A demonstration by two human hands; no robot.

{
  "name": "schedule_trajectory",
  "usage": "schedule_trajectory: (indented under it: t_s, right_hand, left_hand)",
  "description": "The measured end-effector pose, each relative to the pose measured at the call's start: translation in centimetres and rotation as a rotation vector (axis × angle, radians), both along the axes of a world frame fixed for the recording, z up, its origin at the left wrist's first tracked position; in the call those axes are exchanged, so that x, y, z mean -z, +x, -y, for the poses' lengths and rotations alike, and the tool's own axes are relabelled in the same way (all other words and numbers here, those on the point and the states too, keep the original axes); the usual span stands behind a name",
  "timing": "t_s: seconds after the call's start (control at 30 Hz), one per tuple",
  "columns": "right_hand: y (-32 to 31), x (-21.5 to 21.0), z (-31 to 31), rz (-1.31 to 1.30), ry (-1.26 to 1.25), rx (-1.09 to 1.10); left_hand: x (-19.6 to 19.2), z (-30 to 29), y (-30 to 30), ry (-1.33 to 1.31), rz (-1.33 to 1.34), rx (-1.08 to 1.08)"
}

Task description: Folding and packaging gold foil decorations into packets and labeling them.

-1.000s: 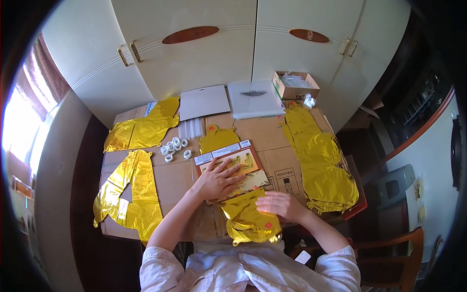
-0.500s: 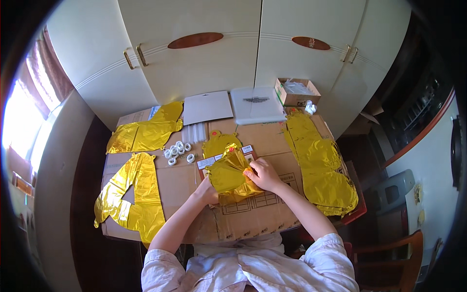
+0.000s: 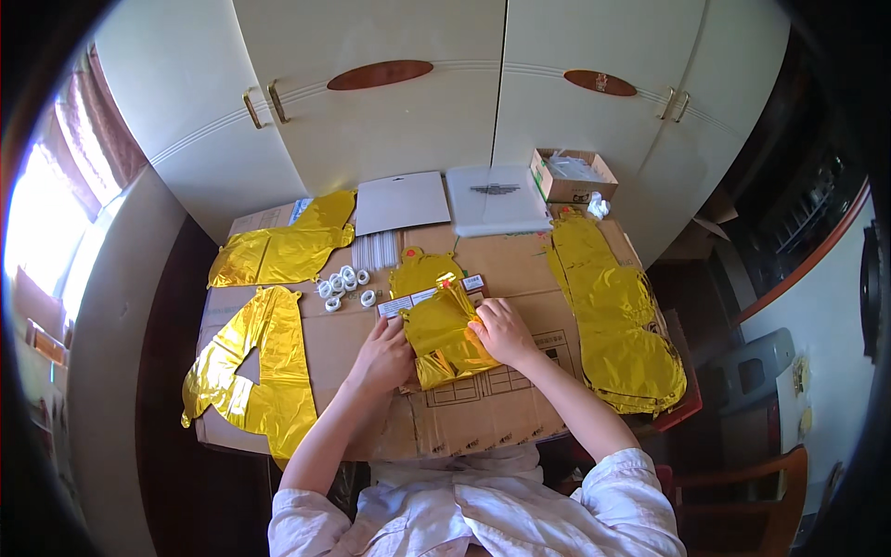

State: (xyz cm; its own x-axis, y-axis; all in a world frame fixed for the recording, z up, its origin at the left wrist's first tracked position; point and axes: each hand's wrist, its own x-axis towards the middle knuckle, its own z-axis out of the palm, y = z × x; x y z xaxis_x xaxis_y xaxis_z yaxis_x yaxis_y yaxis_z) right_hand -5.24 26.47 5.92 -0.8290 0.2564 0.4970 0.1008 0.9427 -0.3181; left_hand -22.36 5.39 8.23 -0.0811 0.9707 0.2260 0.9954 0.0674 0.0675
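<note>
A gold foil balloon, flat and creased, lies in front of me over a thin brown flat package with a white label strip along its top edge. My right hand grips the balloon's right side, bunching the foil under curled fingers. At the left edge of the package, my left hand is closed with bent fingers; its thumb is hidden. Just beyond, another gold foil balloon lies partly under the first. Several small white ribbon rolls sit to the left, beside a bundle of clear straws.
Cardboard covers the table. More gold foil balloons lie at the left, back left and right. Along the back are a grey card, a translucent plastic sheet, an open carton and crumpled white paper.
My left hand has come out from beside the balloon's lower left and moved up onto the package's left edge. The right hand keeps its grip, and the foil lies flatter.
</note>
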Motion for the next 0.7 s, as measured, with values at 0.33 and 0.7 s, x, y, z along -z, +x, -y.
schedule_trajectory:
  t_s: [0.33, 0.7]
  right_hand:
    - [-0.2, -0.1, -0.1, 0.024, -0.045, 0.015]
    - [-0.6, 0.6, -0.4, 0.005, -0.033, 0.039]
  left_hand:
    - [-0.9, 3.5, 1.5, 0.038, 0.041, -0.104]
    - [-1.3, -0.1, 13.9, 0.096, 0.136, 0.109]
